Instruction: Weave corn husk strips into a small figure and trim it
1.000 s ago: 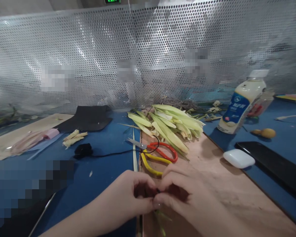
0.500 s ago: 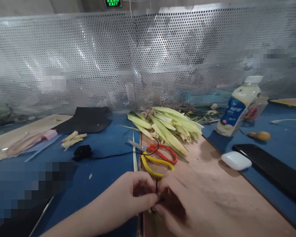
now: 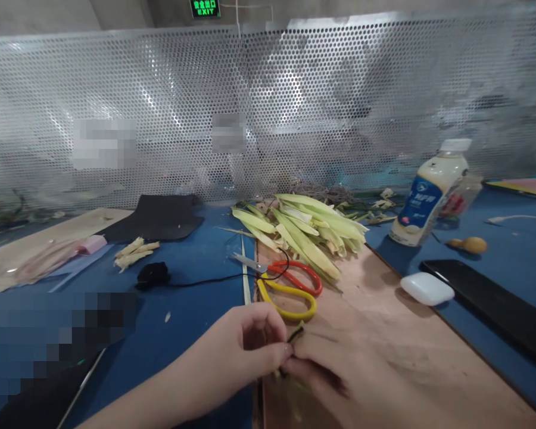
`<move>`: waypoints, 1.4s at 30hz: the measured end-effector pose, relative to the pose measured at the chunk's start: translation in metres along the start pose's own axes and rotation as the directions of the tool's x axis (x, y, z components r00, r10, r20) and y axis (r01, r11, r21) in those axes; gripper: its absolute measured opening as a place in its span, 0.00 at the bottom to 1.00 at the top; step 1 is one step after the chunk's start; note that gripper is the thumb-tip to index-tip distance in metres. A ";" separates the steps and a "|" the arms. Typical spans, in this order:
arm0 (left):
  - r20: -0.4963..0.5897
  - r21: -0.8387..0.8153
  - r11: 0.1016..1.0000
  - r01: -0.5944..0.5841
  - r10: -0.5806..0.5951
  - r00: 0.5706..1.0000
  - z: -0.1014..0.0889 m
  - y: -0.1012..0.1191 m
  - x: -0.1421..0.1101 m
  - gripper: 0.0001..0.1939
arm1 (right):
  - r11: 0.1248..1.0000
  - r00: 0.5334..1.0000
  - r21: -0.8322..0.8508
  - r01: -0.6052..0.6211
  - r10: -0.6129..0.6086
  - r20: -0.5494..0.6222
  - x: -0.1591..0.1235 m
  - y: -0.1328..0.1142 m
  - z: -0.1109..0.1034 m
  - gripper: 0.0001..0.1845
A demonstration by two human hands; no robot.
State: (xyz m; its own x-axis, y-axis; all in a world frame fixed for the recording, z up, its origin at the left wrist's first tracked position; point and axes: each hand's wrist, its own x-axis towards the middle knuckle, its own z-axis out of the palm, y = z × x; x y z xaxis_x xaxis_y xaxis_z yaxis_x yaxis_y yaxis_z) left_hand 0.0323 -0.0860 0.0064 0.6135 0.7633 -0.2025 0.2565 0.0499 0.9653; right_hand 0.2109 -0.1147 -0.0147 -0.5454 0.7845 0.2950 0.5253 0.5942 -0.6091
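Observation:
My left hand [image 3: 245, 351] and my right hand [image 3: 343, 369] meet at the lower middle, fingertips pinched together. Between them is a thin green strip of husk with black thread [image 3: 297, 330] on it; the fingers mostly hide it. Just beyond the hands lie scissors [image 3: 290, 314] with one red and one yellow handle, blades slightly apart. A black thread runs over the scissors from a small black ball of thread [image 3: 153, 275] on the left. Behind the scissors is a pile of pale green corn husks [image 3: 308, 229].
A wooden board [image 3: 429, 351] lies on the blue table [image 3: 196, 310]. To the right are a bottle [image 3: 422, 202], a white case [image 3: 427, 289], a black phone [image 3: 486, 307] and a small gourd [image 3: 473, 245]. Husk scraps [image 3: 136, 254] and a black sheet [image 3: 161, 217] lie left. A perforated metal screen [image 3: 183, 107] stands behind.
The right fingers have closed in further against the left fingertips. A green end with black thread now sticks up between them, where before a dark thread stood upright.

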 end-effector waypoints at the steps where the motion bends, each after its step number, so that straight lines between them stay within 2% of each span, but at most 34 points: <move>1: 0.005 -0.005 1.000 0.010 -0.010 1.000 0.000 0.001 -0.001 0.08 | 1.000 1.000 0.011 0.005 -0.005 -0.007 0.000 0.000 0.000 0.10; 5: -0.005 0.041 0.999 0.002 -0.002 1.000 0.002 0.001 -0.003 0.08 | 0.999 0.999 0.022 0.035 -0.034 -0.012 0.001 0.004 0.003 0.10; 9: -0.103 0.275 0.957 -0.086 0.118 0.988 0.005 0.000 -0.004 0.05 | 0.995 0.995 -0.018 0.093 -0.094 -0.036 0.003 0.007 0.003 0.08; 12: -0.085 0.447 0.876 -0.181 0.243 0.966 0.006 -0.001 -0.006 0.14 | 0.998 0.998 -0.036 0.049 -0.050 -0.025 0.003 0.004 -0.001 0.09; 14: -0.039 0.566 0.783 -0.258 0.338 0.941 0.006 -0.003 -0.007 0.16 | 1.000 1.000 -0.023 -0.002 0.002 -0.007 0.002 0.002 -0.003 0.10; 17: -0.084 0.685 0.675 -0.274 0.447 0.891 0.008 -0.008 -0.009 0.17 | 0.998 1.000 0.053 -0.030 0.030 0.007 0.001 0.000 -0.004 0.11; 20: -0.114 0.738 0.621 -0.264 0.502 0.858 0.008 -0.012 -0.008 0.17 | 0.995 0.995 0.016 -0.094 0.094 -0.024 -0.001 -0.001 -0.002 0.12; 22: -0.088 0.748 0.587 -0.309 0.550 0.831 0.006 -0.014 -0.008 0.18 | 0.988 0.988 -0.023 -0.152 0.151 -0.039 -0.002 -0.001 0.000 0.13; 27: -0.065 0.747 0.550 -0.374 0.620 0.782 0.005 -0.014 -0.008 0.26 | 0.980 0.979 0.032 -0.196 0.197 -0.054 -0.002 0.001 0.003 0.15; 30: 0.006 0.773 0.497 -0.394 0.615 0.788 0.006 -0.012 -0.008 0.19 | 0.982 0.982 0.061 -0.181 0.184 -0.041 -0.002 0.000 0.002 0.14; 32: 0.029 0.790 0.485 -0.375 0.582 0.813 0.005 -0.011 -0.008 0.14 | 0.980 0.984 0.091 -0.174 0.177 -0.022 -0.002 0.000 0.001 0.14; 34: 0.026 0.789 0.504 -0.352 0.544 0.838 0.005 -0.010 -0.008 0.13 | 0.979 0.985 0.105 -0.174 0.174 0.008 -0.003 0.001 0.000 0.14; 37: -0.043 0.758 0.579 -0.299 0.502 0.864 0.006 -0.011 -0.008 0.14 | 0.975 0.980 0.102 -0.196 0.193 0.040 -0.004 0.002 -0.001 0.14; 40: -0.097 0.733 0.619 -0.283 0.506 0.857 0.006 -0.012 -0.008 0.17 | 0.974 0.980 0.109 -0.197 0.195 0.032 -0.004 0.004 -0.001 0.16; 42: -0.077 0.740 0.606 -0.292 0.507 0.858 0.007 -0.012 -0.007 0.14 | 0.973 0.981 0.128 -0.194 0.191 0.033 -0.003 0.004 0.000 0.17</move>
State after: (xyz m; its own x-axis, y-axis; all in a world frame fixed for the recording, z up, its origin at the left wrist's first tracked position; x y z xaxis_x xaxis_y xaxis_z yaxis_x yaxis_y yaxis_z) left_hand 0.0298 -0.0963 -0.0044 0.5994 0.7300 0.3284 0.5290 -0.6691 0.5220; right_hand 0.2151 -0.1148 -0.0181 -0.4559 0.8775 0.1487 0.5332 0.4031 -0.7438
